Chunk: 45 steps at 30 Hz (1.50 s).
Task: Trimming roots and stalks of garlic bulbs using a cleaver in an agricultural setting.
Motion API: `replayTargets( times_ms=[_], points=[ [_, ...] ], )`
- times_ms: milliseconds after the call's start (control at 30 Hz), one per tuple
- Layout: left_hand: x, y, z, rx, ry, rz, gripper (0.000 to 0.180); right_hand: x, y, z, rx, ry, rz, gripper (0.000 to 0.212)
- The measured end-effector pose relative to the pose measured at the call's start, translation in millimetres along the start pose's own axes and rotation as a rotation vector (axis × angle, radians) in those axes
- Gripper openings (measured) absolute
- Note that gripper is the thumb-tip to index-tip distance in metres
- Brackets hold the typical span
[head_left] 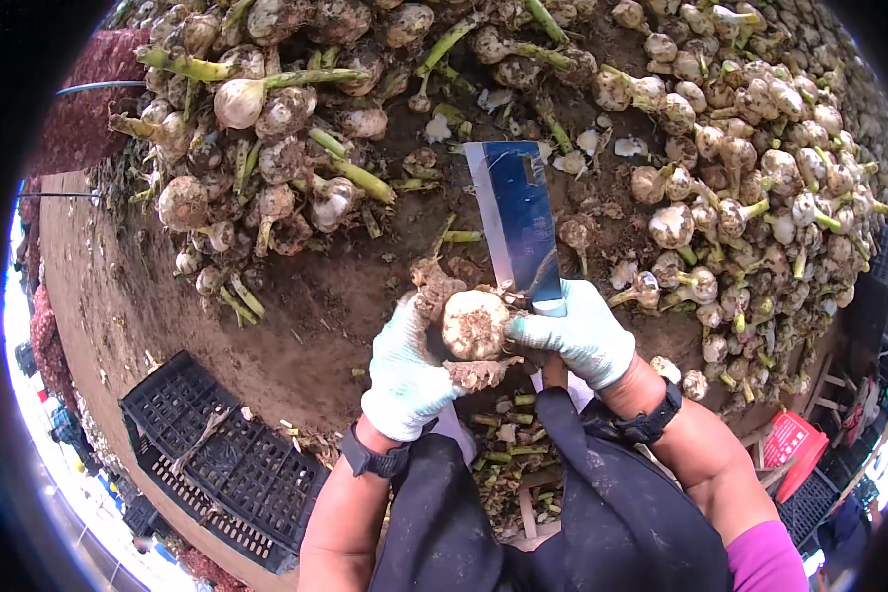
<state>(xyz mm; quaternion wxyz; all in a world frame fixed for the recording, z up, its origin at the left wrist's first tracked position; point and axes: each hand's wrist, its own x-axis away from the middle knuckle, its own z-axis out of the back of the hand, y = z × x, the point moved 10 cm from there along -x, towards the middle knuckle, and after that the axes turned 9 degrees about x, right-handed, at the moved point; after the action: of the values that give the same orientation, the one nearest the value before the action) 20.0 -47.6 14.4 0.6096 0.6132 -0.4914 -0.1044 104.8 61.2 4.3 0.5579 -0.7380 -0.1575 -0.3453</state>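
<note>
A whitish garlic bulb (474,324), with brown outer skins peeling from its sides, sits between my two gloved hands at the middle of the view. My left hand (405,370) is wrapped around its left side. My right hand (582,335) grips a cleaver by the handle, and its thumb presses against the bulb's right side. The cleaver's broad blade (515,212) points away from me, bluish and shiny, with a pale edge along its left. Most of the handle is hidden inside my right glove.
Uncleaned garlic with green stems (286,109) is heaped at the far left. A larger pile of trimmed bulbs (750,178) covers the right. A black plastic crate (217,444) lies at the lower left, a red container (794,449) at the lower right. Cut stems (513,434) lie between my legs.
</note>
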Motion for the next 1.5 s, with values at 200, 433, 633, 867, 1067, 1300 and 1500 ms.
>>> replayTargets(
  times_ms=[200, 433, 633, 867, 1067, 1300, 1500],
  points=[
    [-4.3, -1.2, -2.8, 0.252, -0.056, -0.099, 0.065, 43.8, -68.8, -2.4, 0.948, 0.400, 0.754, 0.025],
    [-3.4, -44.8, -9.5, 1.009, 0.208, 0.181, 0.038, 51.8, -63.8, -36.3, 1.282, 0.244, 0.858, 0.022],
    [0.4, -44.8, -43.1, 1.241, 0.150, 0.497, 0.041, 42.6, -44.8, -17.0, 1.121, 0.346, 0.915, 0.026],
    [16.5, -29.9, -56.7, 1.285, -0.046, 0.483, 0.035, 9.8, 0.6, 45.2, 1.140, 0.548, 0.546, 0.015],
    [-2.8, -6.0, -2.0, -0.055, 0.121, -0.053, 0.040, 29.1, 9.1, 100.6, 0.793, 0.800, 0.245, 0.028],
    [-71.4, 13.1, -82.4, -0.153, -0.044, 0.022, 0.052, 32.7, 43.2, 144.9, 0.442, 0.853, 0.106, 0.028],
    [-122.2, -59.6, -89.5, -0.972, 0.086, 0.340, 0.070, 16.8, 60.5, 151.2, 0.325, 0.828, 0.049, 0.034]
  ],
)
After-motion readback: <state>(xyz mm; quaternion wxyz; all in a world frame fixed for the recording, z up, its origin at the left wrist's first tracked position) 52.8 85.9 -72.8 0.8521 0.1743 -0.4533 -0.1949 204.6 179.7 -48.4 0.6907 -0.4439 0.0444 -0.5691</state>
